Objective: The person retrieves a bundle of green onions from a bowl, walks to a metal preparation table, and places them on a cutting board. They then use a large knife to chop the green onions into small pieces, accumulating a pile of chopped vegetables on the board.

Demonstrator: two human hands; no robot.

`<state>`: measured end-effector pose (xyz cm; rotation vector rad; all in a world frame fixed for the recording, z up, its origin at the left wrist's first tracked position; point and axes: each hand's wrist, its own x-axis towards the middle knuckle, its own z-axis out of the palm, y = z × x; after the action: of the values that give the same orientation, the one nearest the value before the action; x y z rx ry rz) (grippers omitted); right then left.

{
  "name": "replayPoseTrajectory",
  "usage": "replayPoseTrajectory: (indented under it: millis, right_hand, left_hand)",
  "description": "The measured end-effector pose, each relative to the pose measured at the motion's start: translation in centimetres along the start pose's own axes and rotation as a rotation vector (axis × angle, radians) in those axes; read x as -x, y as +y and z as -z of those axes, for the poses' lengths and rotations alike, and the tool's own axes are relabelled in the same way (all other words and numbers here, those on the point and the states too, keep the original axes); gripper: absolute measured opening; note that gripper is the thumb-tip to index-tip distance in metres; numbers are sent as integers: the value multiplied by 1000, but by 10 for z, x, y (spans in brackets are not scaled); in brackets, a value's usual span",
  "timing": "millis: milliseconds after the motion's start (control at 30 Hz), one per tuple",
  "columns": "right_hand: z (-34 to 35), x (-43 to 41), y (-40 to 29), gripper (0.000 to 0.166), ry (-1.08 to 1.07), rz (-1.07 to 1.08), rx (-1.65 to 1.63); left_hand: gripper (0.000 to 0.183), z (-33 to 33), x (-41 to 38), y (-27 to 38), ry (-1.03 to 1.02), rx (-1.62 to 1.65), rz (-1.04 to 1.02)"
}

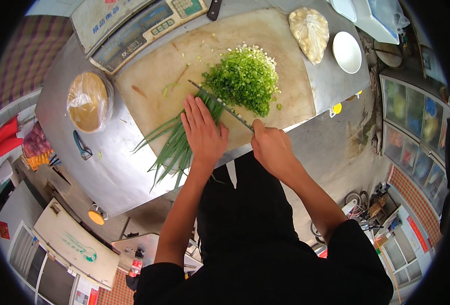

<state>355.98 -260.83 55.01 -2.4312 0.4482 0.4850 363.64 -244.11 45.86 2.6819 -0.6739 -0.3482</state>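
My left hand (204, 131) presses down on a bundle of green onions (171, 148), its fingers lying along the stalks. The long green ends trail past the board's near left edge. In my right hand (272, 148) is the handle of a kitchen knife (227, 106). Its blade, seen nearly edge-on, stands at the bundle's cut end, with bits of onion stuck to it. Just beyond the blade sits a heap of chopped green onion (244, 78) on the worn cutting board (289, 87). A few scraps are scattered over the board.
On the steel table (107, 167) are a plastic-wrapped round tub (88, 102) and a peeler (82, 145) at left. A digital scale (141, 34) and a dark knife handle (214, 9) lie behind the board. At right are a bag of peeled garlic (309, 34) and a white bowl (347, 52).
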Motion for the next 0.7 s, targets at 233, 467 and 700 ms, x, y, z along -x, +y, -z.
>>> replayPoseTrajectory:
  millis: [233, 467, 700]
  right_hand:
    - [-11, -4, -4, 13, -55, -16, 50]
    - [-47, -48, -8, 15, 24, 71, 70]
    - [-51, -41, -9, 19, 55, -15, 12]
  left_hand:
    - [93, -9, 1, -4, -33, -44, -9]
    - [94, -15, 1, 2, -75, -65, 15]
    - [95, -18, 3, -4, -32, -104, -4]
